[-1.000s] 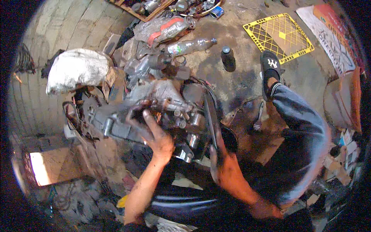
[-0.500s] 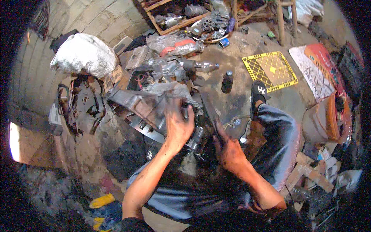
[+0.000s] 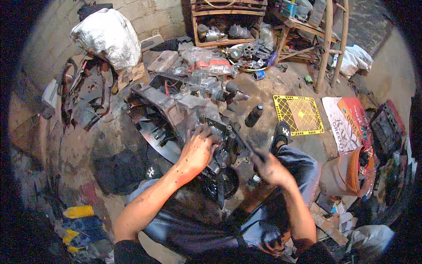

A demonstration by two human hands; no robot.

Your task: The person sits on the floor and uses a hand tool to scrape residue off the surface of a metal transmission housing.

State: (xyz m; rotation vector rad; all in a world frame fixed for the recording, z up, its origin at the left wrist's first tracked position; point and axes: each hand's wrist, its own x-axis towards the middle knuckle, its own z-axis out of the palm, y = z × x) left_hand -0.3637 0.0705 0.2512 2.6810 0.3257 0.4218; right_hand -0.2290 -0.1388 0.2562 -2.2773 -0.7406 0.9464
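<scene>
The left hand (image 3: 197, 152) had its fingers (image 3: 201, 133) slightly spread and bent over the near end of a grimy metal housing (image 3: 173, 108); the tips were hard to see, so I could not tell whether they pinched anything. Most of the housing lay beyond those fingers, towards eleven o'clock. The right hand (image 3: 273, 170), blurred, had its fingers wrapped around a dark bar (image 3: 242, 140), which slanted from them towards half past ten, beside the housing. Farther out from the right hand, a dark bottle (image 3: 254, 115) stood at eleven o'clock, a yellow lattice panel (image 3: 301, 114) lay at one, and a bucket (image 3: 336, 174) sat at three. A white sack (image 3: 105, 37) rested at eleven from the left hand, well apart.
</scene>
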